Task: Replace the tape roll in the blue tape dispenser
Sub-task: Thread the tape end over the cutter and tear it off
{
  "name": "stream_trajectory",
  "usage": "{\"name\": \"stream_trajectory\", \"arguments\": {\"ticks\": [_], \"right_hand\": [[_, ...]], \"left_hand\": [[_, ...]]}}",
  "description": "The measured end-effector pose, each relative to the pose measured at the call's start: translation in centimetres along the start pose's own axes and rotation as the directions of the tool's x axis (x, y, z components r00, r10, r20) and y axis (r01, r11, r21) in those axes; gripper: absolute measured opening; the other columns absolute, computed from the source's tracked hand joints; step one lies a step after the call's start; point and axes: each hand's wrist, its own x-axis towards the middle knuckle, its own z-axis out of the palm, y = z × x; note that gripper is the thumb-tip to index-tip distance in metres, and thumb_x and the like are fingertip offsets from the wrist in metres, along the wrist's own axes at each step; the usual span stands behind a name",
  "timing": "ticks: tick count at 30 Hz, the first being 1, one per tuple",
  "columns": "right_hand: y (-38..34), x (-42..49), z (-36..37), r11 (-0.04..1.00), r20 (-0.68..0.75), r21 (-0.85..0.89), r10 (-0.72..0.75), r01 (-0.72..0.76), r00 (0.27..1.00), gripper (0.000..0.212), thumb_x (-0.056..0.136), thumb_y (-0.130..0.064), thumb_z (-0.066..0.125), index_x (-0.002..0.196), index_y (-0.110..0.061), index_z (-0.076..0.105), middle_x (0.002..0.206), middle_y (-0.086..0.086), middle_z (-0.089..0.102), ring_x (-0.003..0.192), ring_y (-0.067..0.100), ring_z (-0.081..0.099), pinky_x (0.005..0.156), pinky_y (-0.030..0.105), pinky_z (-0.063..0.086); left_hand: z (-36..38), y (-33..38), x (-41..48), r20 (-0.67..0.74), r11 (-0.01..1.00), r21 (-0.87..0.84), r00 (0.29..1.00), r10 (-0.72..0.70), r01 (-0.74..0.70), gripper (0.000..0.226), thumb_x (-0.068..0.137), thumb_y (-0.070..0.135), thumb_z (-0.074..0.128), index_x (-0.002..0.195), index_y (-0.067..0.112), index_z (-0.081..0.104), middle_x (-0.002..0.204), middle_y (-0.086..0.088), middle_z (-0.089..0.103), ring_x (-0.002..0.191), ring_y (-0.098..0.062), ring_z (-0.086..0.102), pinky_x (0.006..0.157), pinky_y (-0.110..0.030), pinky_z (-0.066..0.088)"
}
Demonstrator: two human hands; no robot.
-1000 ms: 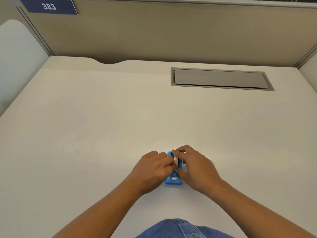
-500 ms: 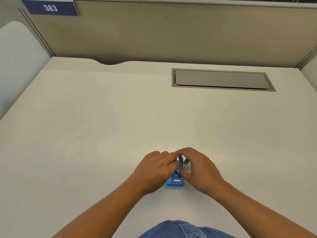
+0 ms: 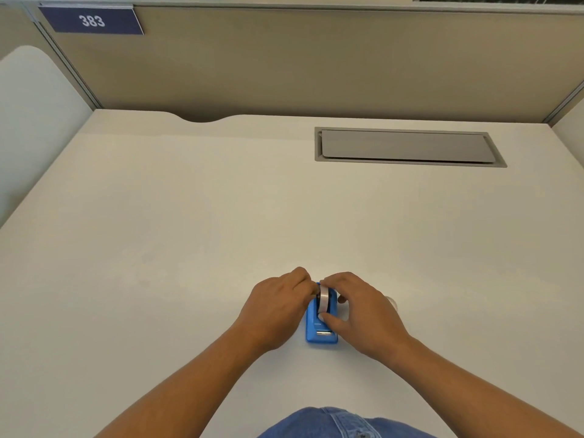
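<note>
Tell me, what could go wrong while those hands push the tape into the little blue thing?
The tape roll sits up in the blue tape dispenser, pinched by the right hand, so it might go in crooked or pop out. The dispenser is small and the left hand only steadies one side, so it could slide on the smooth desk.

An office cubicle, as far as I can see from here.

I look down on a pale, plain work surface (image 3: 189,232) closed in at the back by a beige fabric partition (image 3: 316,64) with metal trim, and by lighter side panels at the left and right edges. A dark blue number plate (image 3: 91,20) reading 383 hangs on the partition's upper left, marking this as one numbered station. A grey flip-lid cable hatch (image 3: 407,147) is set flush into the surface, beside a scalloped cable cut-out (image 3: 202,118) along the back edge.
</note>
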Motion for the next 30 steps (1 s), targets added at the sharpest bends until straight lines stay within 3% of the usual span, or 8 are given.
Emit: {"name": "stream_trajectory", "arguments": {"ticks": [3,9,15,21,26,30], "right_hand": [[-0.2,0.2,0.0,1.000,-0.004,-0.002,-0.006,0.006,1.000,0.047,0.078,-0.044,0.074,0.121,-0.036,0.057,0.117,-0.022,0.056,0.091,-0.001,0.055,0.076,0.010,0.040],[-0.4,0.3,-0.3,0.999,0.006,-0.046,-0.006,0.006,1.000,0.045,0.080,-0.048,0.069,0.123,-0.036,0.059,0.121,-0.021,0.055,0.096,0.003,0.058,0.073,0.014,0.042],[-0.5,0.6,-0.5,0.997,0.020,-0.079,-0.004,0.005,1.000,0.046,0.081,-0.048,0.066,0.125,-0.035,0.060,0.120,-0.022,0.055,0.098,0.002,0.057,0.067,0.009,0.035],[-0.7,0.4,-0.6,0.996,0.023,-0.094,-0.003,0.006,1.000,0.045,0.082,-0.049,0.066,0.124,-0.035,0.060,0.121,-0.021,0.056,0.098,0.003,0.057,0.069,0.013,0.037],[-0.8,0.5,-0.6,0.993,0.033,-0.119,0.003,0.001,0.999,0.042,0.082,-0.051,0.065,0.121,-0.038,0.060,0.122,-0.022,0.055,0.099,0.003,0.057,0.069,0.013,0.036],[-0.9,0.5,-0.7,0.993,0.035,-0.116,0.004,0.000,0.999,0.034,0.080,-0.051,0.066,0.112,-0.038,0.063,0.121,-0.023,0.055,0.097,0.004,0.058,0.065,0.013,0.036]], "left_hand": [[0.1,-0.4,-0.4,-0.016,0.996,0.025,0.997,0.081,-0.080,0.024,0.075,0.009,0.078,0.097,0.012,0.068,0.086,-0.005,0.067,0.060,-0.021,0.059,0.046,-0.032,0.051],[-0.3,-0.3,0.1,-0.071,0.974,0.109,0.975,0.209,-0.200,0.017,0.074,0.008,0.077,0.089,0.010,0.069,0.080,-0.005,0.067,0.055,-0.022,0.055,0.043,-0.028,0.040],[-1.2,-0.6,0.8,0.009,0.935,0.199,0.955,0.298,-0.294,0.010,0.076,0.006,0.075,0.082,0.013,0.070,0.071,-0.002,0.064,0.054,-0.020,0.052,0.042,-0.029,0.041],[-2.2,-1.0,1.4,0.074,0.887,0.247,0.920,0.384,-0.390,0.012,0.076,0.003,0.073,0.081,0.012,0.068,0.070,-0.002,0.062,0.055,-0.020,0.049,0.043,-0.028,0.035],[-2.4,-0.9,2.2,0.123,0.870,0.239,0.902,0.414,-0.432,0.018,0.071,0.000,0.075,0.081,0.009,0.064,0.070,-0.003,0.057,0.054,-0.019,0.043,0.046,-0.027,0.025],[-1.9,-0.3,2.7,0.092,0.912,0.161,0.926,0.366,-0.377,0.021,0.069,-0.001,0.073,0.079,0.008,0.058,0.067,-0.005,0.053,0.050,-0.019,0.039,0.042,-0.027,0.025]]}}
